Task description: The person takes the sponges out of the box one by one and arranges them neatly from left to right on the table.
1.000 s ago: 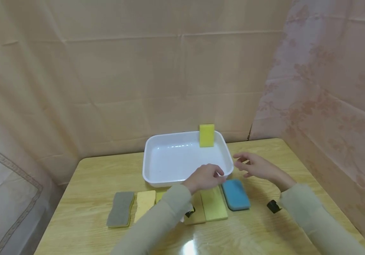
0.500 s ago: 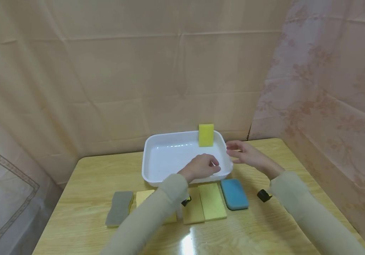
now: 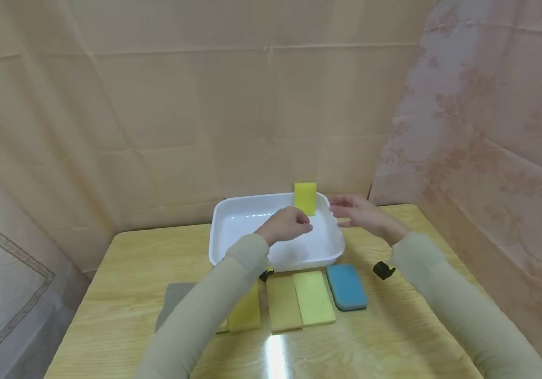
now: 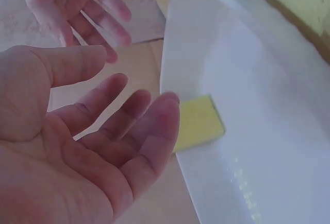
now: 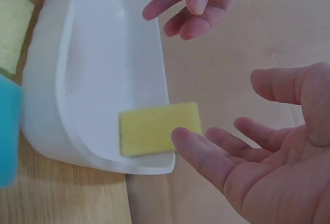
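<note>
A yellow sponge [image 3: 304,199] leans upright against the back wall of a white tray [image 3: 214,237], near its back right corner, its top above the rim. Over the tray, to the front left of that sponge, my left hand [image 3: 286,224] hovers with relaxed fingers and holds nothing. My right hand [image 3: 363,217] is just beyond the tray's right rim, fingers loosely extended, also holding nothing. In the right wrist view the yellow sponge [image 5: 149,130] lies partly behind a right fingertip; I cannot tell whether they touch. The left wrist view shows the left hand [image 4: 103,131] bare, its fingers slightly bent.
In front of the tray lie a blue sponge [image 3: 347,287], a pale yellow sponge [image 3: 314,298], a tan sponge [image 3: 284,304] and a yellow sponge [image 3: 246,312]. A grey sponge [image 3: 174,299] is partly behind the left sleeve. Curtains hang behind the wooden table [image 3: 133,263].
Both hands have moved away from the person and a little left, the left hand from the tray's front edge to over its inside. The leaning yellow sponge stays put.
</note>
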`<state>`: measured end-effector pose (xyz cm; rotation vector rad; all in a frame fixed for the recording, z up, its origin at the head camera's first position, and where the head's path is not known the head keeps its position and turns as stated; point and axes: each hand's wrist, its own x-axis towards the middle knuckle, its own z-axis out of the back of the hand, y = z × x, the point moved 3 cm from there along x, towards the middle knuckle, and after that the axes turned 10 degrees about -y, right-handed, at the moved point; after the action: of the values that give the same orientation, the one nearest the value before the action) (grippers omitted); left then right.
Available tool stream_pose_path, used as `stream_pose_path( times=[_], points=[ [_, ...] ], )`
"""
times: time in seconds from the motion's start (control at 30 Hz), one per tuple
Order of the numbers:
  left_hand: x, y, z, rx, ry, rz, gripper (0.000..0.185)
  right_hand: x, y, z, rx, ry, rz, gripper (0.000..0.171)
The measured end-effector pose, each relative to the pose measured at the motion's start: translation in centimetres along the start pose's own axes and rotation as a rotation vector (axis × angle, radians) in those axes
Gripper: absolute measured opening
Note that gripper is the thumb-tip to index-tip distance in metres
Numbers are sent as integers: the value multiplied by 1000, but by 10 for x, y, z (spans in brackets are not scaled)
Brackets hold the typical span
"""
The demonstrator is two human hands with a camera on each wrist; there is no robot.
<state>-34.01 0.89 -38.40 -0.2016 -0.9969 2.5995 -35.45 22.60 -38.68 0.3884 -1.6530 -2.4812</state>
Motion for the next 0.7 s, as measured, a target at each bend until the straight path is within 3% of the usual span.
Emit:
stream_pose_path(
  times=[0.3,0.7],
  points=[
    [11,7,11,-22,-7,48,46,13,4,1,73,4,-84,63],
    [36,20,1,-98,-103,92,55,35,2,-13,77,15,-185,65]
  ],
)
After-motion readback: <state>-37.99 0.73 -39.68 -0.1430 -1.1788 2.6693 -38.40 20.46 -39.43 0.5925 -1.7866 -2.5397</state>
